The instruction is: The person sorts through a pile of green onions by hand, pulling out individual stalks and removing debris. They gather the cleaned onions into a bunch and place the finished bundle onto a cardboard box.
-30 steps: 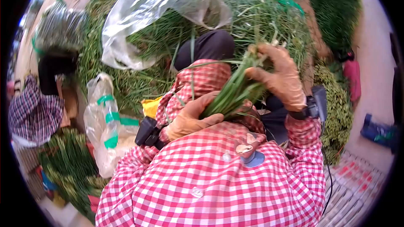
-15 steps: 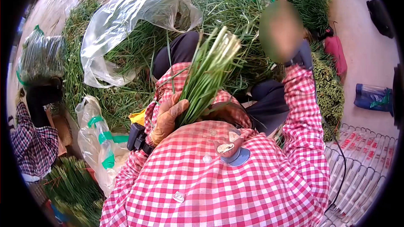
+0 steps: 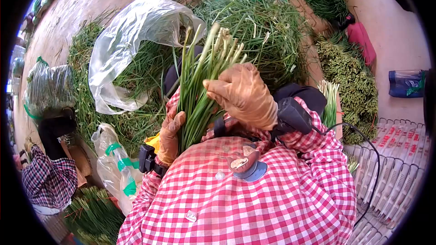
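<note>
My left hand [image 3: 170,134], in a soiled tan glove, is closed round the lower part of a bunch of long green chive-like stalks [image 3: 197,95]. Their pale cut ends point up and away from me, and the lower ends rest close to my chest. Against the right side of the bunch is my right hand [image 3: 245,95], gloved too, its fingers bent and pressed together. Whatever may be between those fingertips is hidden from view.
Loose green leaves and stalks [image 3: 254,36] lie heaped ahead, with a clear plastic bag [image 3: 122,41] on them. Tied bunches [image 3: 349,86] are stacked at right beside a wire rack [image 3: 390,163]. Another person in a checked shirt [image 3: 50,177] sits at left. A black cable [image 3: 374,154] loops at right.
My right hand has come down from the upper right to the bunch. My left hand keeps hold of the stalks, which now stand more upright. The view has shifted a little.
</note>
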Demonstrator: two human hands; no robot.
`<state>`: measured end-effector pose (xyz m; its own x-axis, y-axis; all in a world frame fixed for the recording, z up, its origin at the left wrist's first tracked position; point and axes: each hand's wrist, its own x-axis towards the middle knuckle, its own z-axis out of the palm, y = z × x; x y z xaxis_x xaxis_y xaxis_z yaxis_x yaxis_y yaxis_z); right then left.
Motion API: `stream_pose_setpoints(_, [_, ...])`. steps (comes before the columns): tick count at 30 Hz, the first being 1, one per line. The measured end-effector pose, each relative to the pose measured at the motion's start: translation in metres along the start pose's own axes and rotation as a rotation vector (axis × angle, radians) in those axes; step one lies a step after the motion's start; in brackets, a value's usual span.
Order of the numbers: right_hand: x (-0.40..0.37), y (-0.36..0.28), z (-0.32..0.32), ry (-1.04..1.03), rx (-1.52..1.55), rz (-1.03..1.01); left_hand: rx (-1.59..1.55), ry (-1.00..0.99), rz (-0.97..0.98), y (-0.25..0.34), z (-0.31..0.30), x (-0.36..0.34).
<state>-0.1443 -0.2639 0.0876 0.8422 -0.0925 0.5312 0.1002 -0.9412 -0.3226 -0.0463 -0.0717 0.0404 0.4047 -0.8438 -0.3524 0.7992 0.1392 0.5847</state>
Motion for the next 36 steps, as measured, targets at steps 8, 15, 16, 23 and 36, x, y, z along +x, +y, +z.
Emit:
stream_pose_setpoints(8, [-0.016,0.030,-0.086,0.286,1.440,0.190,-0.120,-0.044,-0.068,-0.005,-0.006,0.000])
stream_pose_setpoints(15, [-0.033,0.097,-0.133,0.517,0.851,0.692,-0.023,-0.176,-0.022,-0.006,-0.012,0.002])
stream_pose_setpoints(16, [-0.022,0.092,-0.111,0.325,0.610,0.801,-0.003,-0.162,-0.011,-0.006,-0.007,0.003])
stream_pose_setpoints(23, [-0.007,0.027,-0.041,-0.238,0.898,0.726,0.008,-0.096,-0.023,-0.007,0.007,-0.002])
stream_pose_setpoints(36, [-0.050,0.074,-0.108,0.147,1.896,0.161,-0.028,-0.201,-0.141,-0.005,0.004,-0.004])
